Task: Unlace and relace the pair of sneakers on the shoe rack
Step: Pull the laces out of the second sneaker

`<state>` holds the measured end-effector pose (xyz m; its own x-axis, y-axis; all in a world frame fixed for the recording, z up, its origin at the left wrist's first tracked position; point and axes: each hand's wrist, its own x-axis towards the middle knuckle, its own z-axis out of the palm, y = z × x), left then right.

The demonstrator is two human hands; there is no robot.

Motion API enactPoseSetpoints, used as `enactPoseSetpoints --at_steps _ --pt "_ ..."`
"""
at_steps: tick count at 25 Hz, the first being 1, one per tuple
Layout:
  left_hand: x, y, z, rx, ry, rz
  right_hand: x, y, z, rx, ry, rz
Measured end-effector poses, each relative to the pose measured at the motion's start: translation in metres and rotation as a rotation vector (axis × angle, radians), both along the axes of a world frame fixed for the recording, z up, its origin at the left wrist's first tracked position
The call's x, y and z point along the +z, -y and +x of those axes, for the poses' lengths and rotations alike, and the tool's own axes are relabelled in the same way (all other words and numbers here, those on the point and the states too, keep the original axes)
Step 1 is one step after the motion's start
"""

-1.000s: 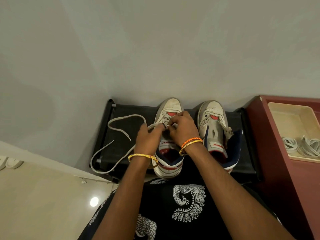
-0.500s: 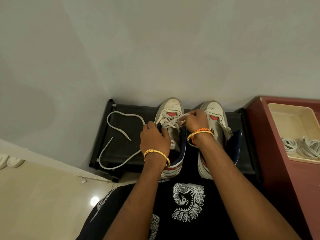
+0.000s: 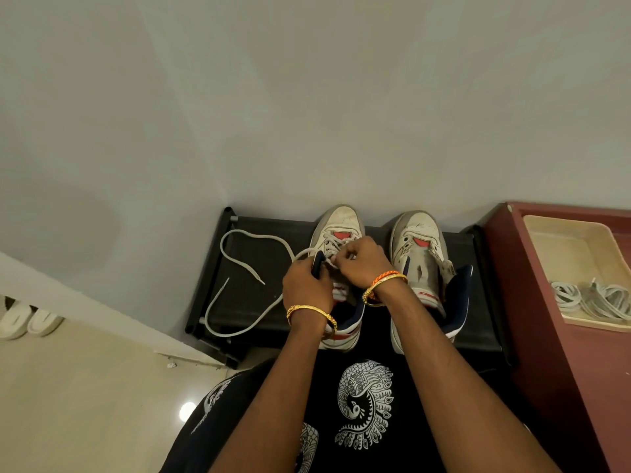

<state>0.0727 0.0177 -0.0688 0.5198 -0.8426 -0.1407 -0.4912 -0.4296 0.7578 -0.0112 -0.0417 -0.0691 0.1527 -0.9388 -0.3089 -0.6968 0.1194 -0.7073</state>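
Observation:
Two worn white sneakers with red and navy trim stand side by side on a black shoe rack (image 3: 246, 302), toes to the wall. The left sneaker (image 3: 339, 223) is partly laced near the toe. My left hand (image 3: 307, 285) grips the navy edge of its upper. My right hand (image 3: 362, 262) pinches the white lace (image 3: 235, 271) at an eyelet over the tongue. The lace's long loose ends lie looped across the rack to the left. The right sneaker (image 3: 418, 240) has no lace and its tongue hangs open.
A dark red cabinet (image 3: 532, 302) stands right of the rack, with a cream tray (image 3: 566, 247) holding spare white laces (image 3: 594, 297). A plain wall rises just behind the shoes. Two white slippers (image 3: 27, 320) sit on the tiled floor at far left.
My right hand pulled lace out to the right half a second ago and has come back over the left sneaker's tongue. The loose lace loop on the rack shifted slightly.

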Motion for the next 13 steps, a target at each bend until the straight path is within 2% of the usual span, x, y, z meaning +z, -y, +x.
enactPoseSetpoints --at_steps 4,7,10,13 --pt "0.0 -0.001 0.0 0.005 -0.023 -0.022 0.007 -0.005 0.001 0.029 -0.099 -0.037" --pt "0.0 -0.001 0.0 0.013 -0.026 -0.025 0.009 -0.007 0.004 0.017 -0.031 -0.056" --pt "0.0 -0.002 -0.001 0.032 -0.034 -0.031 0.016 -0.012 0.0 -0.105 0.226 -0.061" --pt "-0.001 -0.002 -0.001 0.033 -0.022 -0.037 0.049 -0.01 -0.017 -0.287 0.713 -0.051"
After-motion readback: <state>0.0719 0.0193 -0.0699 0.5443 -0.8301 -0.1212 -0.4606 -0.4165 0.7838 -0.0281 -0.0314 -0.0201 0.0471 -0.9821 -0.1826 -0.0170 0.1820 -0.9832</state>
